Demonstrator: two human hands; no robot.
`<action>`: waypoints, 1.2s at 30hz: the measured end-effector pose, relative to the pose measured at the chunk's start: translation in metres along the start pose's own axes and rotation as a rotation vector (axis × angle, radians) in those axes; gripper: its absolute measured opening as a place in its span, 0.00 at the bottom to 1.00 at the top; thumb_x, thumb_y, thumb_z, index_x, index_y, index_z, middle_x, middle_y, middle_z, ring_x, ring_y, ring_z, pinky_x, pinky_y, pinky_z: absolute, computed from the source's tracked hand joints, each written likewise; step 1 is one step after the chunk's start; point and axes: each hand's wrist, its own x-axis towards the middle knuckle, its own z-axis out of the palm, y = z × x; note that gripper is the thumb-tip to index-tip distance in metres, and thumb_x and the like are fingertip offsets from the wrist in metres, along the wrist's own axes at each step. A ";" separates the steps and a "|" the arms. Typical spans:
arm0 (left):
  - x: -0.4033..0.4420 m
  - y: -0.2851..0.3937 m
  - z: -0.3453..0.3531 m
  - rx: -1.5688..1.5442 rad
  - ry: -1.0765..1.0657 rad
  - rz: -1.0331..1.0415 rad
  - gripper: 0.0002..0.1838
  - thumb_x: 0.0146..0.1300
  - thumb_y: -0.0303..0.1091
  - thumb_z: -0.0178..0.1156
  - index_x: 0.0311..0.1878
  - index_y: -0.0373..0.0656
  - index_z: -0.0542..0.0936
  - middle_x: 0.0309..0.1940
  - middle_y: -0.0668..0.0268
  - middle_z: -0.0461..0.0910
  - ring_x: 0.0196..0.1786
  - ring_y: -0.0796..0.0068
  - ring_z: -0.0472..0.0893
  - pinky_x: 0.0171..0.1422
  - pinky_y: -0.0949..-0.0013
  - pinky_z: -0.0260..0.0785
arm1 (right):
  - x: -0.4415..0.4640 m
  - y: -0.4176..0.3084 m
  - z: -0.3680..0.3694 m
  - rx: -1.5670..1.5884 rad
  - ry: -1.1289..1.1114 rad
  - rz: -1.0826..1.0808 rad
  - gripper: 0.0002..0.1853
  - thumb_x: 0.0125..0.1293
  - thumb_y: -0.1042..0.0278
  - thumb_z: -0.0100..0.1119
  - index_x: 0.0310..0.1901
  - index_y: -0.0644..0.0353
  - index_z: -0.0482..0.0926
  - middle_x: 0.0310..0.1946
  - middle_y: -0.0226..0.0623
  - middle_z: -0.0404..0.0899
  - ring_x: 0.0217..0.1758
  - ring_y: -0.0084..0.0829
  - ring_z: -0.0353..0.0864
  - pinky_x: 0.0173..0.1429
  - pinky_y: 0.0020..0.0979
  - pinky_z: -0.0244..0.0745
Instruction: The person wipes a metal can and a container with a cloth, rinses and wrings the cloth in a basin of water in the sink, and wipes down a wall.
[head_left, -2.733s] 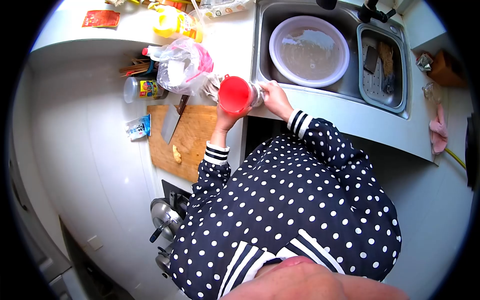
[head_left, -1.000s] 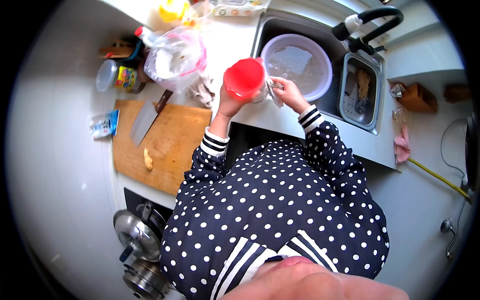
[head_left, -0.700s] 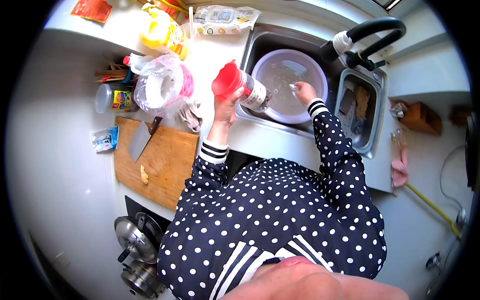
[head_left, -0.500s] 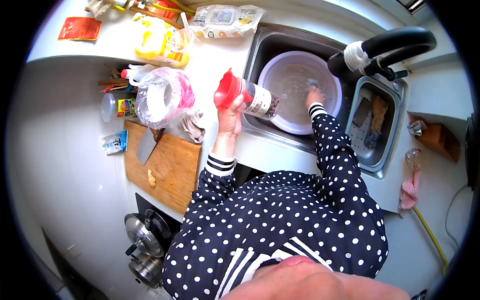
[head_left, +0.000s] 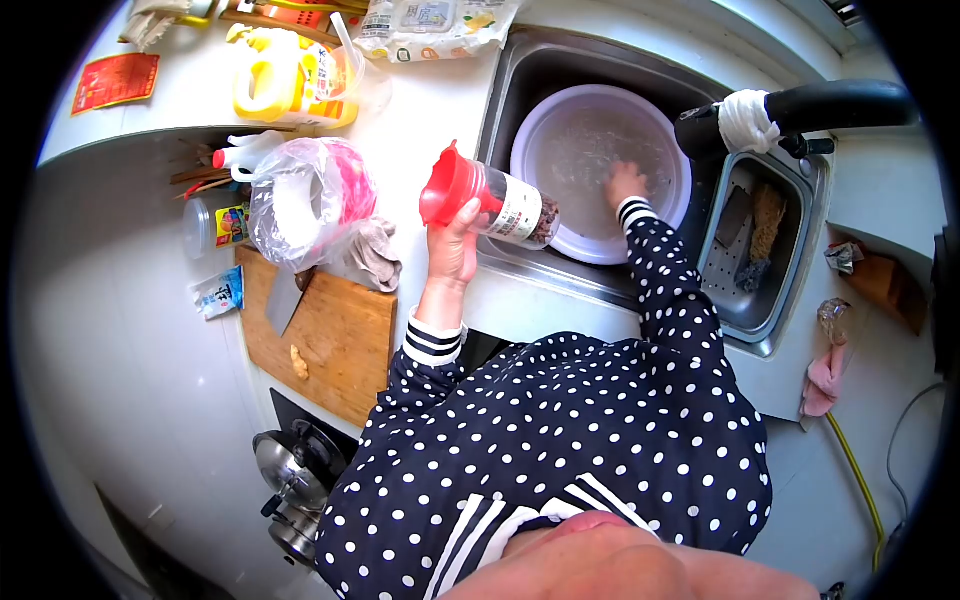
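The sink (head_left: 600, 60) surrounds the right grip (head_left: 627, 183). Beneath that grip, the lilac basin (head_left: 600, 252) holds cloudy water; its tips are dipped in, so open or closed cannot be told. The wooden board (head_left: 345, 335) lies left of the left grip (head_left: 457, 248), clasping a tilted clear jar (head_left: 520, 210), red funnel (head_left: 450, 188) at its end.

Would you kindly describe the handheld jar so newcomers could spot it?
Find the metal sink and its lilac basin. By the basin's left edge, the left hand holds the clear jar, tilted. Unlike the pale-lidded jar farther left, it has a flared red top.
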 end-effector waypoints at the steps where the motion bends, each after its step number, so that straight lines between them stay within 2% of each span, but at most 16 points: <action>1: 0.001 0.000 0.001 0.007 0.005 -0.007 0.32 0.48 0.28 0.68 0.58 0.46 0.67 0.51 0.69 0.71 0.51 0.75 0.72 0.49 0.70 0.67 | -0.003 -0.004 0.010 -0.112 -0.060 -0.109 0.17 0.64 0.57 0.48 0.52 0.52 0.74 0.56 0.40 0.66 0.55 0.51 0.70 0.55 0.51 0.69; 3: 0.001 0.001 0.001 0.027 0.021 -0.021 0.32 0.48 0.28 0.68 0.58 0.45 0.67 0.51 0.68 0.71 0.51 0.75 0.72 0.49 0.71 0.67 | 0.001 -0.010 0.027 -0.151 -0.195 -0.134 0.15 0.66 0.65 0.44 0.51 0.56 0.75 0.55 0.41 0.71 0.54 0.47 0.73 0.55 0.48 0.71; 4: 0.001 0.002 -0.001 0.046 0.010 -0.018 0.32 0.49 0.29 0.67 0.59 0.46 0.66 0.52 0.67 0.70 0.53 0.74 0.71 0.51 0.68 0.67 | 0.008 -0.005 0.039 -0.111 -0.176 -0.111 0.14 0.63 0.63 0.48 0.47 0.58 0.76 0.38 0.45 0.78 0.47 0.48 0.78 0.52 0.44 0.74; 8: 0.003 0.004 -0.005 0.059 -0.020 -0.018 0.33 0.49 0.31 0.67 0.60 0.46 0.65 0.53 0.67 0.70 0.54 0.72 0.70 0.53 0.65 0.66 | 0.022 0.017 0.023 1.058 -0.462 0.306 0.27 0.51 0.59 0.66 0.48 0.70 0.74 0.34 0.38 0.78 0.27 0.28 0.73 0.25 0.30 0.65; 10: 0.002 0.004 -0.003 0.020 -0.021 -0.028 0.31 0.48 0.29 0.68 0.57 0.45 0.68 0.50 0.69 0.72 0.50 0.76 0.72 0.47 0.71 0.68 | 0.021 0.021 0.010 0.740 -0.234 0.233 0.25 0.50 0.62 0.66 0.47 0.70 0.73 0.34 0.39 0.78 0.27 0.30 0.74 0.27 0.32 0.69; 12: 0.002 0.004 0.001 0.001 -0.015 -0.030 0.31 0.48 0.30 0.68 0.57 0.46 0.68 0.50 0.69 0.71 0.50 0.76 0.72 0.46 0.71 0.68 | 0.031 0.038 0.008 0.806 -0.187 0.242 0.29 0.48 0.63 0.66 0.51 0.69 0.70 0.42 0.49 0.78 0.44 0.40 0.80 0.46 0.35 0.74; 13: 0.003 0.004 0.001 0.000 -0.008 -0.030 0.31 0.48 0.30 0.68 0.57 0.46 0.68 0.51 0.69 0.71 0.50 0.76 0.72 0.46 0.72 0.68 | 0.040 0.048 0.014 0.663 -0.007 0.103 0.29 0.47 0.63 0.66 0.51 0.66 0.70 0.41 0.48 0.79 0.43 0.40 0.79 0.48 0.35 0.74; 16: -0.001 0.004 0.001 -0.008 0.021 -0.033 0.31 0.49 0.30 0.68 0.58 0.47 0.67 0.51 0.70 0.71 0.51 0.76 0.72 0.47 0.71 0.67 | 0.043 0.056 0.021 1.106 -0.012 0.178 0.14 0.57 0.70 0.57 0.45 0.61 0.75 0.33 0.41 0.80 0.30 0.38 0.79 0.42 0.36 0.74; 18: -0.002 0.005 -0.002 -0.004 0.035 -0.028 0.32 0.49 0.30 0.68 0.58 0.48 0.67 0.51 0.70 0.71 0.51 0.76 0.71 0.48 0.70 0.67 | 0.038 0.045 0.016 1.004 0.011 0.175 0.09 0.62 0.65 0.53 0.37 0.60 0.76 0.22 0.36 0.75 0.22 0.32 0.74 0.30 0.33 0.69; 22: -0.002 0.005 -0.003 -0.004 0.033 -0.014 0.32 0.48 0.30 0.68 0.58 0.48 0.67 0.51 0.70 0.71 0.52 0.76 0.71 0.50 0.68 0.66 | 0.035 0.026 0.008 0.814 0.199 0.106 0.21 0.67 0.53 0.46 0.25 0.62 0.77 0.14 0.35 0.72 0.14 0.30 0.68 0.23 0.33 0.65; 23: -0.002 0.005 -0.003 -0.008 0.031 -0.012 0.32 0.48 0.30 0.68 0.58 0.48 0.67 0.51 0.70 0.71 0.52 0.76 0.71 0.50 0.67 0.66 | 0.037 0.025 0.002 0.734 0.078 0.201 0.26 0.68 0.48 0.37 0.40 0.63 0.80 0.39 0.51 0.79 0.44 0.57 0.75 0.50 0.47 0.68; 26: -0.005 0.007 -0.004 0.009 0.046 -0.021 0.32 0.48 0.30 0.69 0.58 0.48 0.67 0.51 0.70 0.71 0.52 0.76 0.71 0.50 0.68 0.66 | 0.037 0.021 -0.017 0.453 0.054 0.181 0.26 0.68 0.48 0.36 0.42 0.60 0.80 0.41 0.55 0.77 0.49 0.55 0.74 0.57 0.45 0.64; 30: -0.011 0.008 -0.002 0.021 0.060 -0.016 0.32 0.48 0.29 0.69 0.58 0.48 0.67 0.51 0.70 0.71 0.51 0.76 0.71 0.49 0.69 0.66 | 0.011 0.013 0.001 -0.036 0.138 0.143 0.24 0.66 0.59 0.41 0.63 0.54 0.62 0.60 0.51 0.65 0.62 0.46 0.66 0.63 0.47 0.61; 31: -0.011 0.008 -0.002 0.021 0.060 -0.016 0.32 0.48 0.29 0.69 0.58 0.47 0.67 0.51 0.70 0.71 0.51 0.76 0.71 0.49 0.69 0.66 | 0.013 0.011 0.005 -0.149 -0.091 0.002 0.30 0.64 0.67 0.44 0.68 0.54 0.52 0.65 0.48 0.57 0.66 0.43 0.61 0.63 0.49 0.61; 34: -0.011 0.005 -0.002 0.016 0.053 -0.023 0.32 0.48 0.28 0.68 0.58 0.47 0.67 0.50 0.70 0.72 0.51 0.76 0.71 0.49 0.70 0.66 | 0.021 0.002 0.017 -0.080 -0.374 -0.215 0.21 0.63 0.67 0.47 0.58 0.58 0.66 0.56 0.50 0.69 0.59 0.46 0.70 0.58 0.43 0.68; 36: -0.014 0.005 -0.004 0.020 0.057 -0.025 0.32 0.48 0.28 0.68 0.58 0.47 0.68 0.50 0.70 0.72 0.50 0.77 0.71 0.49 0.70 0.66 | 0.018 0.006 -0.005 0.198 -0.408 -0.135 0.19 0.63 0.65 0.49 0.55 0.58 0.69 0.52 0.50 0.73 0.56 0.48 0.72 0.56 0.42 0.70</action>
